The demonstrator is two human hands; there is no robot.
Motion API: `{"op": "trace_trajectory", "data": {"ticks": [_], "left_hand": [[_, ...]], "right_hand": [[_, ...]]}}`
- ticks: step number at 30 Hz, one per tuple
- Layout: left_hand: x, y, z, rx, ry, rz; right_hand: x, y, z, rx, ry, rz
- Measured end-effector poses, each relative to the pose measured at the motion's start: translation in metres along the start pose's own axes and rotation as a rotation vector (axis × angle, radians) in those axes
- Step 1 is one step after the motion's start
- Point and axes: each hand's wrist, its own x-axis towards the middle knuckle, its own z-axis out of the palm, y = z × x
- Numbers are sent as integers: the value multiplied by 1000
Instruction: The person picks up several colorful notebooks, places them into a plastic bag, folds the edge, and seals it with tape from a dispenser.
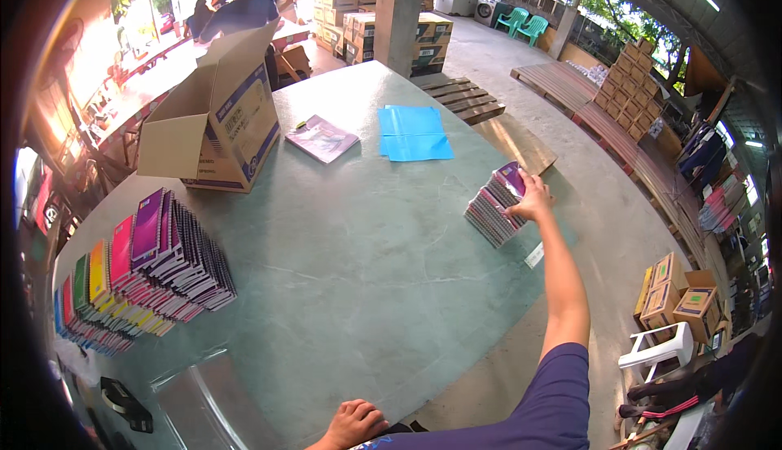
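Hands: right hand [533, 201] outstretched on notebook stack [494, 206]; left hand [352, 424] near body

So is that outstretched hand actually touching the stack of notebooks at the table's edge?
Touching. The head view shows the right hand resting on top of the stack of notebooks, fingers draped over its upper edge with no gap.

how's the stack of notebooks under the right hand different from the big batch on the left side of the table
The stack of notebooks under the right hand is small and sits at the table's right edge; the big batch is far larger and spread in leaning rows at the left edge. The hand touches the small stack; nothing touches the batch. Both are colourful spiral notebooks.
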Motion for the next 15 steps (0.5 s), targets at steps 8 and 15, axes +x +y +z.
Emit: {"op": "trace_trajectory", "data": {"ticks": [8, 15], "left_hand": [[8, 6, -18, -99, -26, -98], [-33, -79, -95, 260, 169, -82]], "right_hand": [[15, -33, 34, 6, 32, -127], [-95, -131, 26, -131, 186, -326]]}}
